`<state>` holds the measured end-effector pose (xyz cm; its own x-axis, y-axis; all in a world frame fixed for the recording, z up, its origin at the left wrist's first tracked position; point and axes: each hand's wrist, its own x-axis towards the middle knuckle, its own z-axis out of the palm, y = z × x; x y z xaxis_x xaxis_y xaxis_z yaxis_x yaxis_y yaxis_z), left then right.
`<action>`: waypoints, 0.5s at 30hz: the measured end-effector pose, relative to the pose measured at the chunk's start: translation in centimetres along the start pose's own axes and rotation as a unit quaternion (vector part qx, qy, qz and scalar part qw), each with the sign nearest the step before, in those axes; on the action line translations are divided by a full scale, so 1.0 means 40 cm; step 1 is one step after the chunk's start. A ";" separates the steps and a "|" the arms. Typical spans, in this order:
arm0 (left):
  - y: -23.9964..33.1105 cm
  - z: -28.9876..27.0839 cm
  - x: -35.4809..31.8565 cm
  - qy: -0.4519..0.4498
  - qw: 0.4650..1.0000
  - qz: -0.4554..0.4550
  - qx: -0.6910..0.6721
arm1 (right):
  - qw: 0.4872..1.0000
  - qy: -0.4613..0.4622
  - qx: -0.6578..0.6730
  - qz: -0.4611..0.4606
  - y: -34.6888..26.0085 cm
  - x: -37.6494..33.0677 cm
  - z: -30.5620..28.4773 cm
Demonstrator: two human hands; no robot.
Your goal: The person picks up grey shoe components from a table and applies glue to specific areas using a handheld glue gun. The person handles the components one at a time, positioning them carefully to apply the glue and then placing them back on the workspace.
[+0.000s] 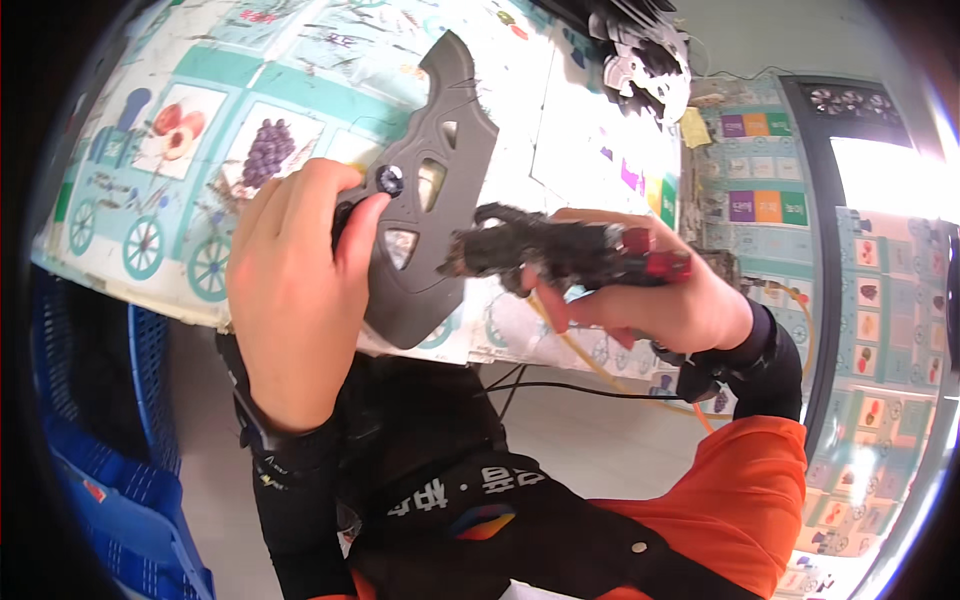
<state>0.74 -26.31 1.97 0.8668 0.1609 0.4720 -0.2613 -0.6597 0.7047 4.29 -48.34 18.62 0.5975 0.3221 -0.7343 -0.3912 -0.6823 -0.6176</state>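
Note:
My left hand (295, 270) is closed at the left edge of a dark grey curved plastic panel (415, 285), with thumb and forefinger beside a small round black knob (390, 180). Several cutouts run through the panel, which is held tilted above the table's near edge. What the curled fingers grip behind the thumb is partly hidden. In my right hand (660, 290) is a dark, stained spray gun (560, 250) with red parts at its rear. Its front end points left toward the panel, close to its right edge. The gun is slightly blurred.
The table (200, 60) has a fruit-printed cover with black smears. At the back right lies a pile of black and white pieces (645, 60). A yellowish hose (600, 375) and black cable (570, 388) hang below the edge. Blue plastic crates (120, 500) stand lower left.

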 end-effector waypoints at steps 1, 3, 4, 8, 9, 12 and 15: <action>0.008 0.008 0.003 -0.010 0.999 -0.034 -0.024 | 0.999 -0.003 -0.050 0.017 -0.016 0.005 -0.002; 0.006 -0.007 -0.001 -0.006 0.998 -0.021 -0.053 | 0.998 -0.031 -0.046 -0.015 -0.014 0.010 0.003; 0.009 -0.036 -0.009 -0.018 0.996 -0.041 -0.078 | 0.999 0.021 0.017 0.020 -0.022 -0.014 0.031; -0.022 -0.021 -0.036 -0.043 0.994 0.022 -0.101 | 0.996 0.065 0.038 0.053 -0.019 -0.013 0.045; -0.008 -0.009 -0.029 -0.014 0.987 0.004 -0.162 | 0.992 0.105 0.041 0.055 -0.014 -0.026 0.048; 0.007 0.016 -0.006 -0.031 0.983 0.007 -0.183 | 0.992 0.120 0.014 0.030 0.084 -0.058 -0.029; 0.032 0.029 0.001 -0.024 0.978 0.020 -0.204 | 0.985 0.163 0.028 0.048 0.071 -0.085 -0.021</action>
<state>0.95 -28.00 2.26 0.8682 0.1000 0.4861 -0.4358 -0.3147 0.8432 1.73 -51.92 19.61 0.7452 0.0236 -0.6664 -0.4892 -0.6597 -0.5705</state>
